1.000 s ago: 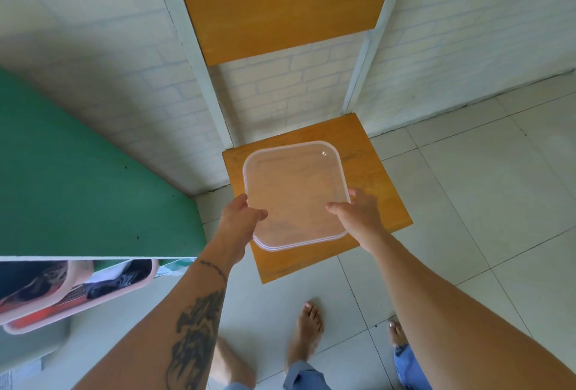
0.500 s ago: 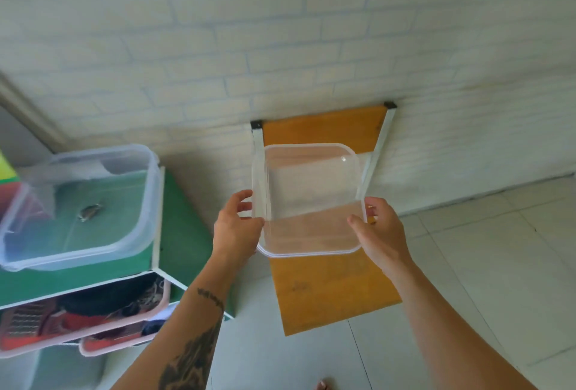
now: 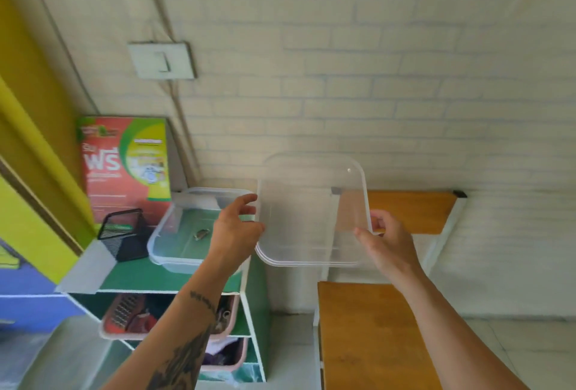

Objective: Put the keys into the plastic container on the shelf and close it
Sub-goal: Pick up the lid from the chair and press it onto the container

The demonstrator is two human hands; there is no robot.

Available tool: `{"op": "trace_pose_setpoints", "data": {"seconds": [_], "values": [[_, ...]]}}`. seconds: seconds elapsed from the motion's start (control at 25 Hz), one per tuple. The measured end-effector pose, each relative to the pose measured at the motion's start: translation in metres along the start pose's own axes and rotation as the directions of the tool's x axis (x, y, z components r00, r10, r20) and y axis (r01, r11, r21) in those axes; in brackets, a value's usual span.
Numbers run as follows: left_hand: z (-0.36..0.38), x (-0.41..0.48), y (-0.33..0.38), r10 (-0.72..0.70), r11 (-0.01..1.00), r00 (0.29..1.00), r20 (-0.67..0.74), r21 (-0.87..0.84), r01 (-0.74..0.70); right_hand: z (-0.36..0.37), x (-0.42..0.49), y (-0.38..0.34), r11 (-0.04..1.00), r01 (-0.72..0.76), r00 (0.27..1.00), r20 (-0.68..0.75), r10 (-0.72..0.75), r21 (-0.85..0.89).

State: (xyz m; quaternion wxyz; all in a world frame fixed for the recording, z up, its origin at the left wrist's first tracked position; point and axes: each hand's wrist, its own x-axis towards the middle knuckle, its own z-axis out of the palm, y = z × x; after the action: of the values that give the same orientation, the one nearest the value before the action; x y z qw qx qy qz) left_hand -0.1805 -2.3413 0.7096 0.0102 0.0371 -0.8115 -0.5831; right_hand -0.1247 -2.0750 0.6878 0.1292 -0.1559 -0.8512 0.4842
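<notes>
Clear lid held between both hands, keys in open container

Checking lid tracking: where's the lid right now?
In the head view, the clear lid is held up at centre by the left hand and right hand, right of the open plastic container on the green shelf.

Both forearms are showing bare, with no sleeves reaching into view; the left hand and right hand are wearing no gloves, rings or watch; dark tattoo ink is running along the left forearm, with a thin band of lettering circling near the wrist.
</notes>
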Motion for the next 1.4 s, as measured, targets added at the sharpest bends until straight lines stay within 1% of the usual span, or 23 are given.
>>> {"op": "trace_pose_setpoints", "data": {"seconds": [0.12, 0.28, 0.4, 0.52, 0.68, 0.8, 0.96, 1.16, 1.4], "values": [[-0.047, 0.011, -0.008, 0.008, 1.000, 0.998, -0.069, 0.029, -0.006, 0.035, 0.007, -0.034, 1.000, 0.025, 0.997, 0.069, -0.025, -0.001], [-0.103, 0.027, -0.026, -0.010, 0.997, 0.989, -0.145, 0.078, 0.021, 0.088, 0.007, -0.069, 0.999, 0.040, 0.984, 0.173, -0.034, -0.029], [-0.133, 0.039, -0.042, -0.038, 0.989, 0.981, -0.190, 0.134, 0.064, 0.126, 0.003, -0.089, 1.000, -0.013, 0.973, 0.228, 0.018, -0.024], [-0.149, 0.051, -0.059, -0.033, 0.976, 0.971, -0.237, 0.203, 0.083, 0.158, 0.002, -0.099, 0.997, -0.081, 0.957, 0.278, 0.079, -0.002], [-0.154, 0.063, -0.081, -0.050, 0.954, 0.985, -0.165, 0.285, 0.096, 0.191, 0.003, -0.103, 0.982, -0.174, 0.935, 0.303, 0.186, -0.066], [-0.153, 0.071, -0.088, -0.075, 0.953, 0.989, -0.125, 0.284, 0.108, 0.204, 0.004, -0.102, 0.976, -0.202, 0.922, 0.320, 0.217, -0.081], [-0.151, 0.074, -0.092, -0.090, 0.946, 0.992, -0.090, 0.304, 0.113, 0.212, 0.002, -0.102, 0.969, -0.222, 0.921, 0.302, 0.244, -0.106], [-0.149, 0.073, -0.101, -0.103, 0.931, 0.994, -0.040, 0.349, 0.110, 0.219, 0.000, -0.093, 0.973, -0.200, 0.917, 0.328, 0.228, -0.117], [-0.150, 0.080, -0.110, -0.086, 0.866, 0.996, 0.028, 0.496, 0.060, 0.221, 0.000, -0.089, 0.979, -0.142, 0.917, 0.354, 0.186, -0.146]]}}
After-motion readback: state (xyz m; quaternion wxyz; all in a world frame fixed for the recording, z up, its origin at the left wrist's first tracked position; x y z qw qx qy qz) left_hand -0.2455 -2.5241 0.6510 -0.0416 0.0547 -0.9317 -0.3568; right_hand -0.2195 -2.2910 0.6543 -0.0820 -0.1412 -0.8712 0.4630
